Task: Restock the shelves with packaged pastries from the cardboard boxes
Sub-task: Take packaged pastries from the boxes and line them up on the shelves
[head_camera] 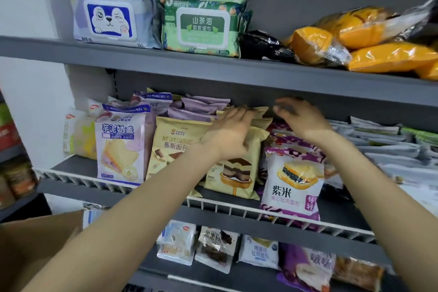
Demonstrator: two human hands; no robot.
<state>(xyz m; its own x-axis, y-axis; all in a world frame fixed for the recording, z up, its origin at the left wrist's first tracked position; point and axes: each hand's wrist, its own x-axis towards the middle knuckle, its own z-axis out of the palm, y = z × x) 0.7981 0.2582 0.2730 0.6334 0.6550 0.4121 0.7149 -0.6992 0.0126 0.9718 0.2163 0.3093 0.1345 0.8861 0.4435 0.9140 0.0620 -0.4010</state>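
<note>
Middle shelf is already well filled with pastry packs; the beige mousse packs are being pressed back by the flat-fingered left hand. Right hand hovers relaxed, holding nothing. Cardboard box sits lower left, contents hidden, remaining stock unclear.

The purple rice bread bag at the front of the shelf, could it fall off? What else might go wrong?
It might. The purple rice bread bag leans at the front against the low white wire rail, so a nudge from an arm could tip it over. The left hand presses on the beige mousse bread packs, which could squash the soft bread or topple the row.
</note>
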